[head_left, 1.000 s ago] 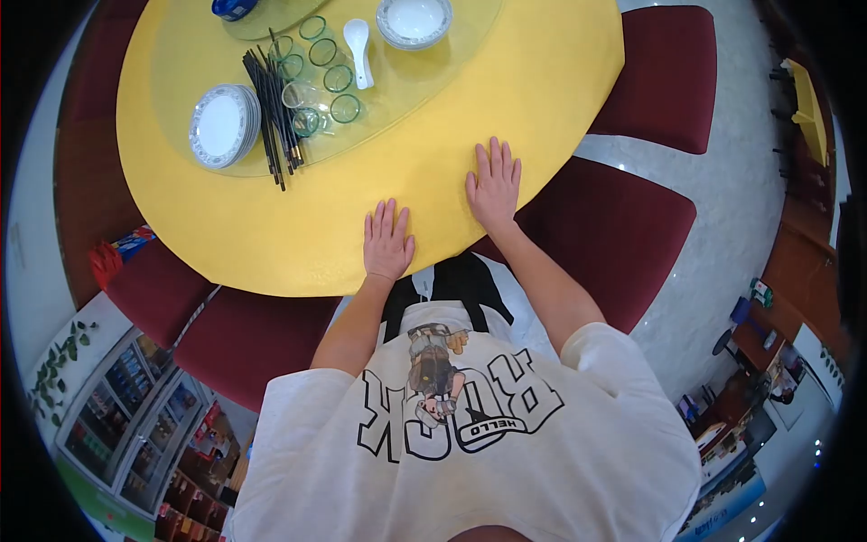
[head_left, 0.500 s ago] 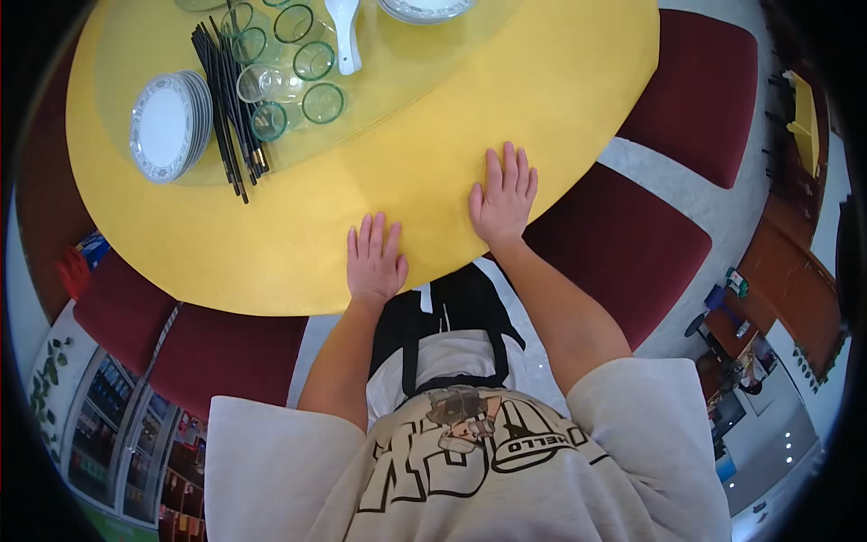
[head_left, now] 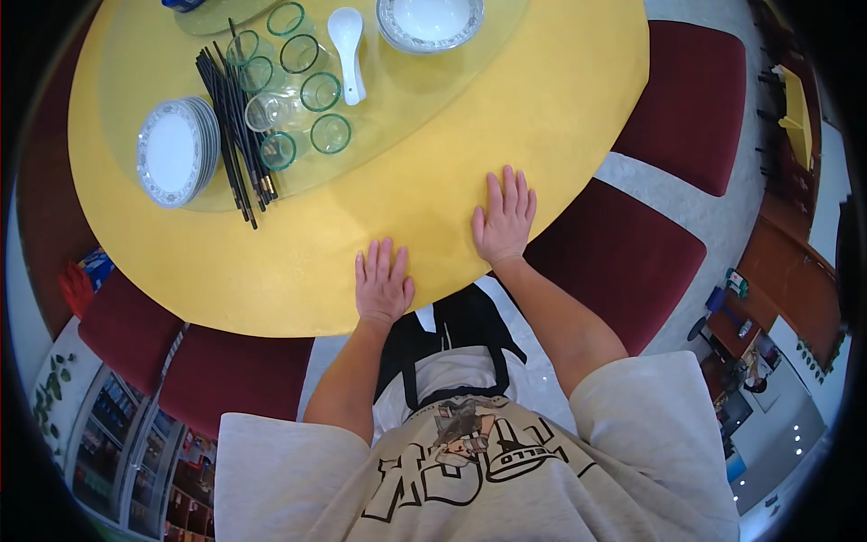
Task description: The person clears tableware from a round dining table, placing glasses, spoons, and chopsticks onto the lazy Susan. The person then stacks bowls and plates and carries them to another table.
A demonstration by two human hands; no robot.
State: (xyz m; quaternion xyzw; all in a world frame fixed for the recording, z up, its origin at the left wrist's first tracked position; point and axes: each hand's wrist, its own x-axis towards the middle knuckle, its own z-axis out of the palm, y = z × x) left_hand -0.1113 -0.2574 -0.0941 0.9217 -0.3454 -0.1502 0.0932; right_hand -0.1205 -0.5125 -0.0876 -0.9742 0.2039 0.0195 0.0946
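My left hand [head_left: 383, 287] lies flat on the yellow tabletop [head_left: 271, 280] near its front edge, fingers stretched forward and holding nothing. To the right, my right hand [head_left: 504, 221] also rests palm down on the table, its fingers slightly spread. Ahead on a clear glass turntable [head_left: 397, 113] are several green-rimmed glasses [head_left: 330, 134] and a bundle of black chopsticks [head_left: 237, 126]. Left of the chopsticks leans a stack of patterned white plates [head_left: 172, 154]. White soup spoons [head_left: 348, 54] lie beside the glasses, and patterned bowls [head_left: 431, 23] stand at the top.
Dark red chairs stand close around the table, on the right [head_left: 614, 262] and at the front left [head_left: 237, 375]. A red and blue object [head_left: 81, 282] sits by the left chair. Glass-fronted cabinets [head_left: 113, 443] are at the lower left.
The whole view has shifted, so the table and tableware sit lower in the picture and more of the bowls and spoons shows. Both hands stay flat on the table.
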